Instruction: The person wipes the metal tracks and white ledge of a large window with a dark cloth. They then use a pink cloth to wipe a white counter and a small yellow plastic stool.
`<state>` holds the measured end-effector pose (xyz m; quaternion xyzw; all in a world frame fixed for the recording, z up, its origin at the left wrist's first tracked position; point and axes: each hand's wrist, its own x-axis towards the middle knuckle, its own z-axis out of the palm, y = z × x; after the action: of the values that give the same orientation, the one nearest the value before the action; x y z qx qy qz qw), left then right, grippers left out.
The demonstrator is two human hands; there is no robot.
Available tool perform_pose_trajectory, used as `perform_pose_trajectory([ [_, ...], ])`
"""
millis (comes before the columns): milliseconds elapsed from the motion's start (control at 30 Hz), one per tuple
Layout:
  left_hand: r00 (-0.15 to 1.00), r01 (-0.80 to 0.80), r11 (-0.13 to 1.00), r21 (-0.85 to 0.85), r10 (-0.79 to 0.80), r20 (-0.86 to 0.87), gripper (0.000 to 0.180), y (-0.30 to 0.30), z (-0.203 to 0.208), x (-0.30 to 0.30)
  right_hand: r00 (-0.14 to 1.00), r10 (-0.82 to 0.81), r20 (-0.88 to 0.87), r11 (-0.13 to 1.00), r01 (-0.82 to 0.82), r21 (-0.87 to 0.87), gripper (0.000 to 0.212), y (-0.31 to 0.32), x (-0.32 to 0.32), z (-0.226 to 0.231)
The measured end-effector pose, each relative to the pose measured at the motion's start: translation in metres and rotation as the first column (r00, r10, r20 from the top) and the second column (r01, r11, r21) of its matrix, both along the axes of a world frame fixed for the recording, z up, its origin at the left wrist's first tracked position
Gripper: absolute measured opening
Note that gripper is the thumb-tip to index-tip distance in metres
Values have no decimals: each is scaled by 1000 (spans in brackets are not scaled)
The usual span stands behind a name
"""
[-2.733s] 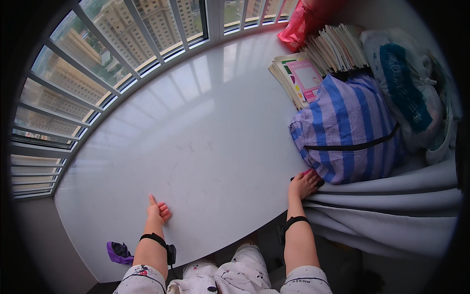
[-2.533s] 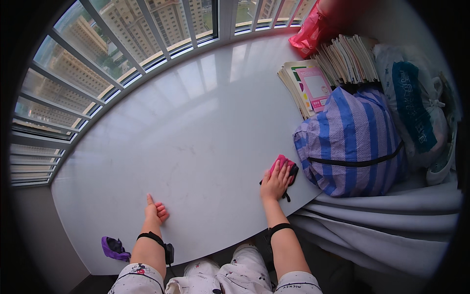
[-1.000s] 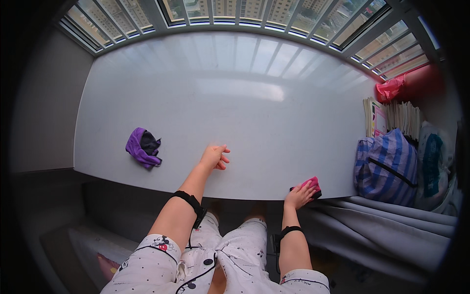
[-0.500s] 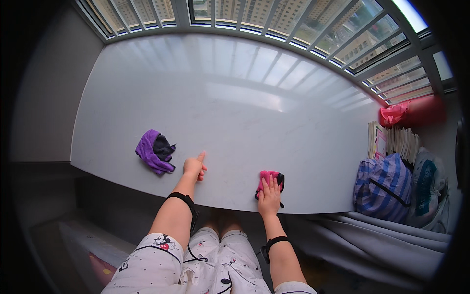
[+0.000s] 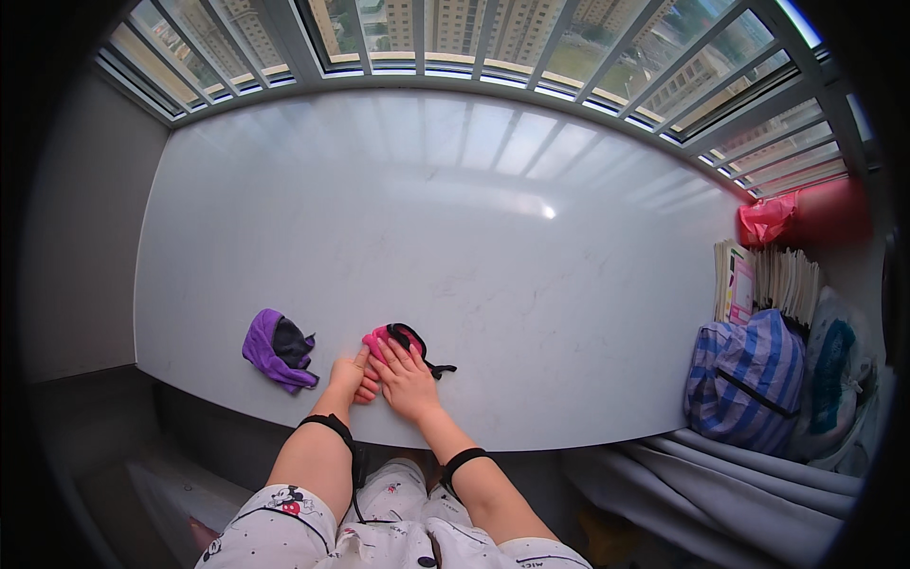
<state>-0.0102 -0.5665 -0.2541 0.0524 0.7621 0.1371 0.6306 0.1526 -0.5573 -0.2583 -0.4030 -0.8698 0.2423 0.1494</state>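
Observation:
A small pink cloth item with black trim and a dangling black strap (image 5: 437,368) lies near the front edge of the table (image 5: 455,284). My right hand (image 5: 409,381) rests palm down on it, fingers stretched and slightly spread. At its left edge is my left hand (image 5: 354,376), most fingers curled and a fingertip against the pink fabric; the contact is partly hidden. Further left sits a crumpled purple cloth item (image 5: 269,359) with a dark grey inner side, touched by neither hand.
At the right end stand a blue-striped bag (image 5: 744,370), a row of upright papers or magazines (image 5: 787,275), a red plastic bag (image 5: 768,220) and a clear plastic bag (image 5: 829,370). A barred window (image 5: 455,57) runs along the far side; a wall (image 5: 85,228) bounds the left.
My right hand has brought the pink cloth item leftward along the table to my left hand. The two hands now meet at it. The view has shifted slightly.

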Motion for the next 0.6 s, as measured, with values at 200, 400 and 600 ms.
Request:
perform_pose_trajectory([
  [200, 998, -18, 998, -60, 14, -68, 72, -3, 5, -7, 865, -492, 101, 868, 478, 137, 47, 69, 137, -1],
  [400, 999, 30, 998, -59, -31, -19, 70, 2, 2, 3, -121, -912, 391, -51, 981, 186, 53, 177, 343, -33],
  [600, 999, 6, 998, -60, -7, -32, 71, -4, 1, -4, 621, -740, 257, 672, 676, 303, 51, 186, 147, -23],
])
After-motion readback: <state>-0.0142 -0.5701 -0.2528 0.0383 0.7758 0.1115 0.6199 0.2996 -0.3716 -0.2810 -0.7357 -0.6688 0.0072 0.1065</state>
